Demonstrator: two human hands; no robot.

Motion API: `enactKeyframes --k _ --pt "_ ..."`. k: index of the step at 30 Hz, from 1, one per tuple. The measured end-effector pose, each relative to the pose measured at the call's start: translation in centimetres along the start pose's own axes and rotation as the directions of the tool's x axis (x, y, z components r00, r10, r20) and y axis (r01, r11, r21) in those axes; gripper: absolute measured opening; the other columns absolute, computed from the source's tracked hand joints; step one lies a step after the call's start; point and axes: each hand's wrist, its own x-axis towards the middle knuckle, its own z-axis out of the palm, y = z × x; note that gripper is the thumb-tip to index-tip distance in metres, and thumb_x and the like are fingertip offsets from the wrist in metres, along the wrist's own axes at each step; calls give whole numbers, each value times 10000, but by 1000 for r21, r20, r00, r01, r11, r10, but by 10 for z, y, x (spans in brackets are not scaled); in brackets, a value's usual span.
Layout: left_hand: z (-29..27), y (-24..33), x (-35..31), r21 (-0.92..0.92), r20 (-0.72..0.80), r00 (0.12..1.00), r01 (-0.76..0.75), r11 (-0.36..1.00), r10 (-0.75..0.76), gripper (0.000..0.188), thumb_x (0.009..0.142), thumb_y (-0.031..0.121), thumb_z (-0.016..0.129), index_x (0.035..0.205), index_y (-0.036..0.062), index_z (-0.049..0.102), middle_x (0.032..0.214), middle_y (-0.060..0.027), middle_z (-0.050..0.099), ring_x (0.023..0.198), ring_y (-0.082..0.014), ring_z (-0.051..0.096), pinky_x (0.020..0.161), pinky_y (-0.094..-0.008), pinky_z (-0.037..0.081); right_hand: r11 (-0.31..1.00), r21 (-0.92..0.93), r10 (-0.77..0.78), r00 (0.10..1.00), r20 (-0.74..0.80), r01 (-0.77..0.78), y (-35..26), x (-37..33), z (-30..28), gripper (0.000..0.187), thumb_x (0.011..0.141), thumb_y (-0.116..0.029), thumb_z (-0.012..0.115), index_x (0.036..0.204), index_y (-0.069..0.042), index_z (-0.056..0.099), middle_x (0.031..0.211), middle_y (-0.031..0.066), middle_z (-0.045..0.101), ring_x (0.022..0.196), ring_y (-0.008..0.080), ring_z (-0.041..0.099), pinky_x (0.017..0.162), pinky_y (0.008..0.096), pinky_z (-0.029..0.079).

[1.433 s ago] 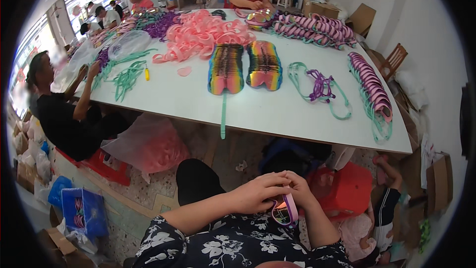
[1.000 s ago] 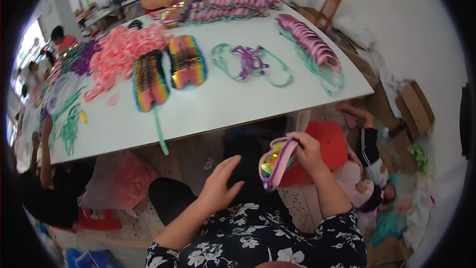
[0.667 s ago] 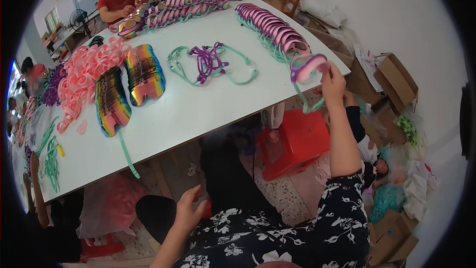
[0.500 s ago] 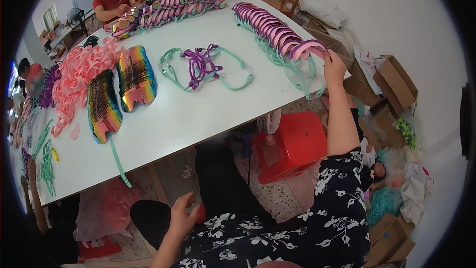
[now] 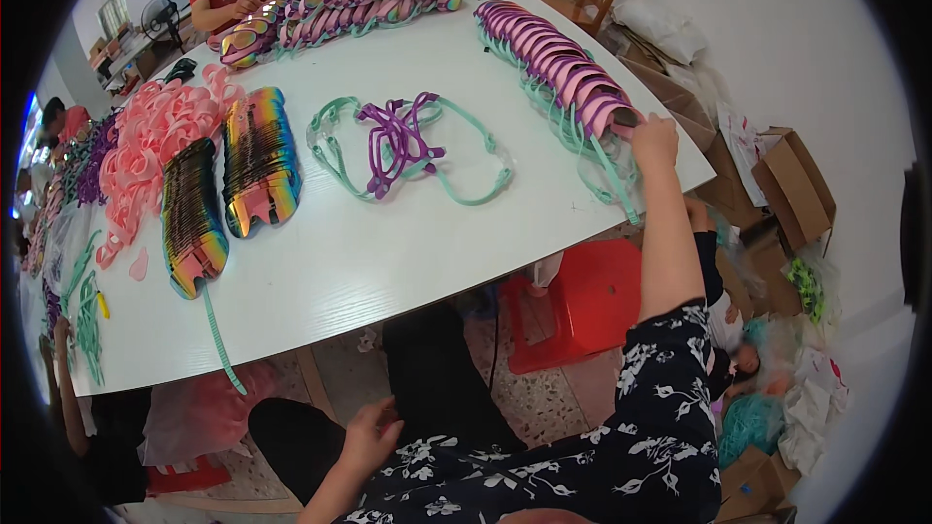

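At the table's right side my right hand [image 5: 655, 147] is closed on the near end of a pair of goggles [image 5: 612, 116], which has a purple frame, pink lining and mint strap. This pair is the nearest in a long overlapping row of like goggles [image 5: 544, 53], their mint straps hanging along the left side. My left hand [image 5: 372, 435] hovers over my lap, holding nothing, its fingers loosely bent and apart. In the table's middle lie loose purple frames [image 5: 398, 146] with mint straps [image 5: 471, 126] around them.
On the white table [image 5: 388, 252] are two stacks of rainbow mirrored lenses [image 5: 260, 160], a pile of pink pieces [image 5: 146, 146] and more goggles [image 5: 379, 0]. Across it sits a person in red [image 5: 228, 0]. A red stool [image 5: 582, 301] stands below; cardboard boxes [image 5: 791, 180] lie right.
My right hand has tilted the nearest goggles and set them closer against the row. The left hand has shifted slightly, its fingers more bent. The view has moved a little.
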Motion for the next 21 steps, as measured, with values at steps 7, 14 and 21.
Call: enactKeyframes --k 7,14,21 --pt "5 -10 5 32 44 999 13 999 -14 449 851 86 717 1272 -7 590 1106 -198 661 1003 -277 698 867 -354 567 990 114 67 985 158 -86 -44 -42 -31 939 874 -703 496 1453 26 380 1429 296 432 1323 460 431 1047 534 400" --pt "6 -4 3 55 69 997 26 998 -29 465 850 129 729 1276 2 594 1132 -224 657 1010 -304 697 890 -375 560 965 219 89 963 255 -147 -66 -24 -12 1150 807 -778 532 1520 58 192 1489 341 309 1379 472 354 1117 507 332" --pt "4 -9 -5 40 13 998 55 998 -55 464 843 142 733 1267 7 599 1094 -228 666 994 -312 699 872 -376 563 933 345 9 962 272 -106 -53 10 32 1231 774 -796 551 1528 80 128 1525 379 202 1424 506 255 1150 501 299"
